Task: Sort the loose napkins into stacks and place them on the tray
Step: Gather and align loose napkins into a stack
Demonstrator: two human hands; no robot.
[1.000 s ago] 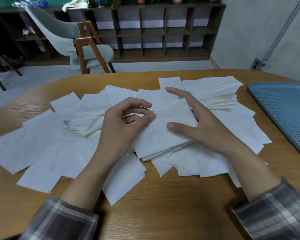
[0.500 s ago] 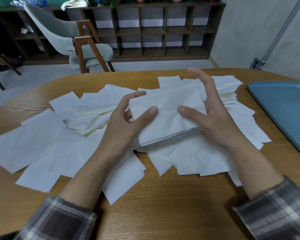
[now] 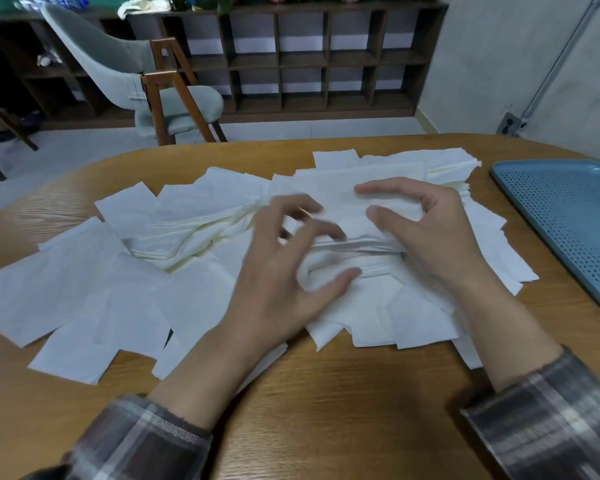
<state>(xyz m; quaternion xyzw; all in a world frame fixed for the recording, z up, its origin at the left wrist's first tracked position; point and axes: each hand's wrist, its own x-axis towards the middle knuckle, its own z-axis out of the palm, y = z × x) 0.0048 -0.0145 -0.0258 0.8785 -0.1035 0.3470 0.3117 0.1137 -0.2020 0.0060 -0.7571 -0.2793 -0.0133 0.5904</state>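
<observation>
Many loose white napkins [image 3: 84, 292] lie spread across the wooden table [image 3: 326, 393]. In the middle a thick napkin stack [image 3: 347, 216] lies low on the pile. My right hand [image 3: 437, 237] grips the stack's right end, thumb on its near face and fingers curled over the top. My left hand [image 3: 274, 282] is blurred at the stack's left end, its fingers spread and curved. Its fingertips touch the stack's edge, and its thumb rests on a crumpled napkin below. The blue perforated tray [image 3: 568, 216] sits at the right with nothing in the part I see.
A second layered heap of napkins [image 3: 444, 168] lies behind the stack toward the tray. A grey chair [image 3: 146, 81] with wooden legs and a dark shelf unit [image 3: 309, 57] stand beyond the table's far edge. Bare wood shows along the near edge.
The stack, held up between both hands half a second ago, has come down onto the pile. My left hand has loosened its hold and spread its fingers. My right hand still grips it.
</observation>
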